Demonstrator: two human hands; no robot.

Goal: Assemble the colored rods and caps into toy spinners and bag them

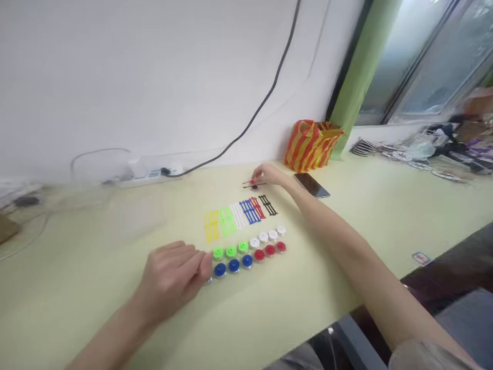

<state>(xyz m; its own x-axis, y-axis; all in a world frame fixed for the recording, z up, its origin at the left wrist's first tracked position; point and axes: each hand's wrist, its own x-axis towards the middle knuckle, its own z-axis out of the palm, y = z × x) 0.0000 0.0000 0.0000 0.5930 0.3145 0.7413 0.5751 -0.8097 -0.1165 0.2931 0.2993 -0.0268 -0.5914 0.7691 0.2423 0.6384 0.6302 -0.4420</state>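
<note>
My left hand [175,272] rests at the left end of two rows of small round capped pieces, fingers curled; it partly hides a clear piece there, and whatever its fingers hold is hidden. The back row has green caps [231,252] and white caps [264,237]; the front row has blue caps [233,265] and red caps [270,250]. Farther back, my right hand [265,174] pinches a thin red stick [247,182], just above a black stick [248,187]. Between my hands lie grouped yellow sticks [211,226], green sticks [227,221], white, blue [250,211], red and black sticks [267,204].
A dark phone [311,185] lies beside my right forearm. Behind it stands a red-and-yellow striped bag [313,146]. A black cable [250,123] runs to a power strip [150,176] along the wall. Assorted items [419,149] lie at the far right.
</note>
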